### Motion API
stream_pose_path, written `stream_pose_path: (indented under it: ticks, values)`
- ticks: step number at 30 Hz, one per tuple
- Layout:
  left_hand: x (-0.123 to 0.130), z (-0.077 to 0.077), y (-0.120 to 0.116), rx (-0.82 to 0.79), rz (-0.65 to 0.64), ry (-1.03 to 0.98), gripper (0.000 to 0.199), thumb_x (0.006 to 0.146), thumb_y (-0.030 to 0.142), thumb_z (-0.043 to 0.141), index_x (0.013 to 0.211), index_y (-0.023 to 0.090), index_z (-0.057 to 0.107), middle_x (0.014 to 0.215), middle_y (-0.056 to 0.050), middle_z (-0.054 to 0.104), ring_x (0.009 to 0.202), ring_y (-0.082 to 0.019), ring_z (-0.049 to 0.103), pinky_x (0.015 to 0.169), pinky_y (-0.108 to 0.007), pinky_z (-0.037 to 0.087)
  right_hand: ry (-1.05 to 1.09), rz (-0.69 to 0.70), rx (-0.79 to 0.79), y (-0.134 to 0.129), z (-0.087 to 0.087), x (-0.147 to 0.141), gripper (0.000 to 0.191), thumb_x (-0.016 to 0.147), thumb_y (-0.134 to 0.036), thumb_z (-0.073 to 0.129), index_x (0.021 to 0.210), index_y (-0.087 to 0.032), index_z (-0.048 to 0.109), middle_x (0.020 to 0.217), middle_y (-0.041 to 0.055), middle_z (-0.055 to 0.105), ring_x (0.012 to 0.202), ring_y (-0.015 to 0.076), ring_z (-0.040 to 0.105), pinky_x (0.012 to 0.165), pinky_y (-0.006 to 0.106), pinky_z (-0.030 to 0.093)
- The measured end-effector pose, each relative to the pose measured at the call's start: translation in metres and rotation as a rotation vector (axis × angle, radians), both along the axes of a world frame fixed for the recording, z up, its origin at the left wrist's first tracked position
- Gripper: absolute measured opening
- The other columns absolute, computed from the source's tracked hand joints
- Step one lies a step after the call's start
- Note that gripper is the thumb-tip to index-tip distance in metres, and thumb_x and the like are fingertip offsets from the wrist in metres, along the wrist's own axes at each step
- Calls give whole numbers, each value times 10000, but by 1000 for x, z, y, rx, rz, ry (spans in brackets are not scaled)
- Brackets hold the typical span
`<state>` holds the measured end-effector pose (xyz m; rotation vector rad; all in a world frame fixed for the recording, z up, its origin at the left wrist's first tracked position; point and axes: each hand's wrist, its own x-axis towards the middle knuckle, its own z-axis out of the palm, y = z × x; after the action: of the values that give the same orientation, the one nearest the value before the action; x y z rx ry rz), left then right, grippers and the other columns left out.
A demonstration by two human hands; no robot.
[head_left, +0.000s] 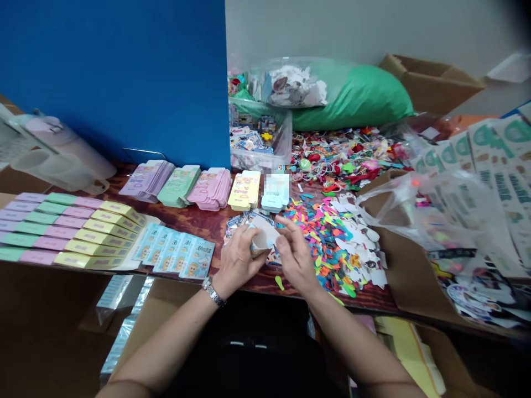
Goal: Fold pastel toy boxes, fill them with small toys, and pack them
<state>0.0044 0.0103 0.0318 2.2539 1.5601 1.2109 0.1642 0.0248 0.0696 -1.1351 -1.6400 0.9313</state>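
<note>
My left hand (pixel 238 257), with a metal watch on its wrist, grips a small paper box (pixel 263 235). The box's end stands open towards me and shows a pale inside. At the box's right edge, the thumb and fingers of my right hand (pixel 296 257) hold its rim. Beneath the hands lie small printed packets (pixel 240 222), partly hidden. Just right of them spreads a heap of small colourful pieces (pixel 327 243), with white cut-outs (pixel 360 232) beside it. Behind the hands stand flat light-blue boxes (pixel 275 193) and yellow ones (pixel 244 190).
Pink (pixel 209 189), green (pixel 178 185) and purple (pixel 145 179) flat boxes line the back. Filled blue boxes (pixel 178 251) and rows of coloured boxes (pixel 103 235) lie left. A cardboard carton (pixel 406 265) bounds the right; a green bag (pixel 360 97) and blue panel (pixel 116 77) stand behind.
</note>
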Motion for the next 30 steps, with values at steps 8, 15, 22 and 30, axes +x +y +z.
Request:
stream_pose_path:
  ticks: [8, 15, 22, 30]
  values:
    - [-2, -3, -2, 42, -1, 103, 609, 856, 296, 625, 1348, 194, 281, 1199, -158, 548, 1092, -267, 595, 825, -377, 538, 166, 132, -283, 19, 9, -2, 170, 864, -335, 606, 938, -199, 676, 894, 22, 699, 824, 162, 655, 738, 279, 539]
    - [3, 1, -6, -46, 98, 182, 857, 856, 344, 606, 1492, 97, 87, 1305, -234, 516, 1174, -305, 570, 878, -377, 531, -185, 102, 73, 10, 15, -4, 160, 848, -140, 586, 945, -201, 699, 942, 34, 706, 879, 160, 661, 761, 277, 543]
    - [1, 7, -6, -54, 201, 376, 1036, 832, 431, 594, 1489, -21, -68, 1117, -239, 567, 994, -325, 609, 726, -357, 537, -323, 19, 431, -10, -2, -14, 375, 931, -92, 487, 1272, -208, 593, 1162, 76, 688, 1074, 180, 650, 948, 332, 539]
    - [-6, 12, -5, -28, 160, 426, 931, 858, 320, 554, 1509, 23, -41, 1169, -239, 550, 1010, -328, 584, 792, -401, 517, -225, 43, 340, -12, -19, -14, 386, 924, -139, 523, 1298, -214, 579, 1240, 83, 652, 1191, 207, 594, 1036, 393, 503]
